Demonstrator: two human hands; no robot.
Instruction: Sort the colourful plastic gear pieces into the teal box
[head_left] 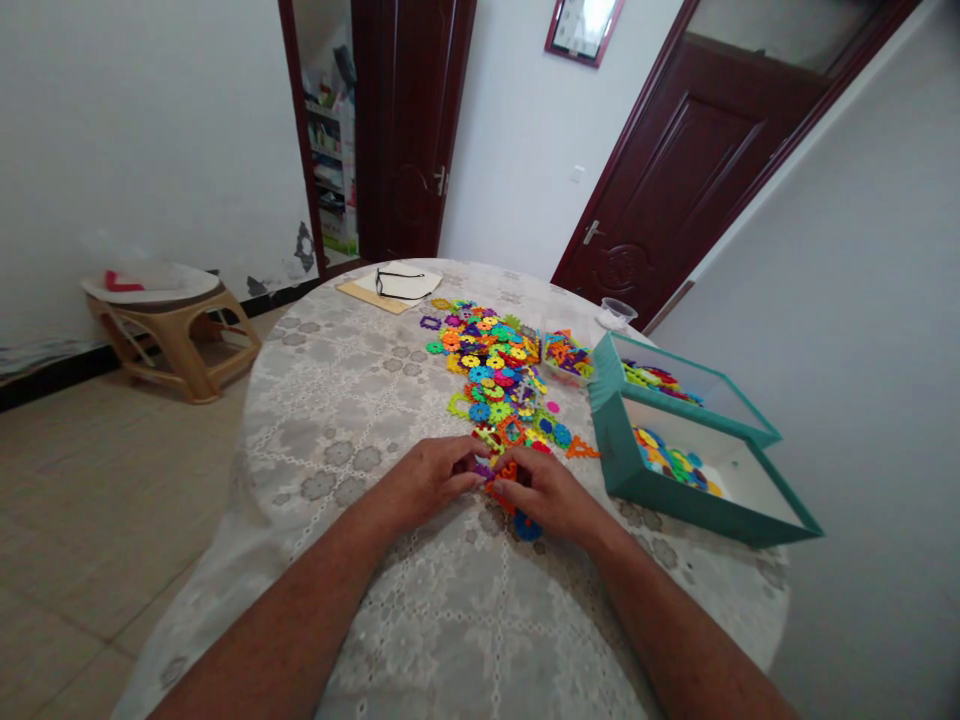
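My left hand (437,478) pinches a small purple plastic piece (486,470) near the table's middle. Close against it, my right hand (541,492) has its thumb and fingers closed on an orange plastic piece (507,472). The two pieces meet between my fingertips, but whether they are joined I cannot tell. A blue notched disc (527,526) shows just under my right hand. Beyond both hands spreads a heap of colourful interlocking pieces (495,365), among them discs, square frames and triangles. An orange triangle piece (582,448) lies to the right of the heap.
Two teal boxes (705,515) with pieces inside stand at the right. A clear tub (566,372) of pieces sits beside the heap, and a clear empty-looking bowl (616,312) stands behind. Black glasses (405,285) rest on papers at the far edge. A patterned cloth (337,400) covers the round table.
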